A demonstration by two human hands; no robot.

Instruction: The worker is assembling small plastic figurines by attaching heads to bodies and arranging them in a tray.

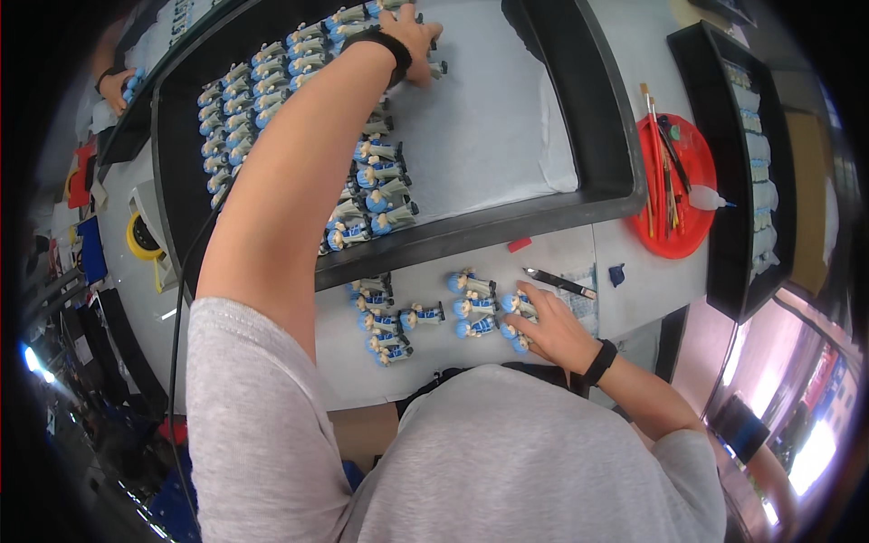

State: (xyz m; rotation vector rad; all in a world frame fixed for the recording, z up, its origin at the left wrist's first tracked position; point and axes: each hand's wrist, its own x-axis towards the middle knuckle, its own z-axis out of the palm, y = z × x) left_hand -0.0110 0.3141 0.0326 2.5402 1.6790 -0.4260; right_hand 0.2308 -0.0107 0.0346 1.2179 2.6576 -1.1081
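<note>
My left hand (pixel 413 43), a black band on its wrist, reaches into the far part of a large black tray (pixel 471 233). Its fingers curl round a small blue-haired figurine (pixel 438 69), mostly hidden beneath them. Rows of similar figurines (pixel 385 195) lie on their sides in the tray's left part, on a white lining. On the table in front of me, my right hand (pixel 554 330) closes its thumb and fingers on another figurine (pixel 518 306). Next to it lie several loose figurines (pixel 473 306), with a further group (pixel 385 321) to the left.
A red dish (pixel 697 237) with brushes and a small squeeze bottle (pixel 706 197) stands right of the tray. A black-handled tool (pixel 561 283) and a red scrap (pixel 519 244) lie nearby. Another black tray (pixel 720 181) is far right. Another person's hand (pixel 115 90) shows top left.
</note>
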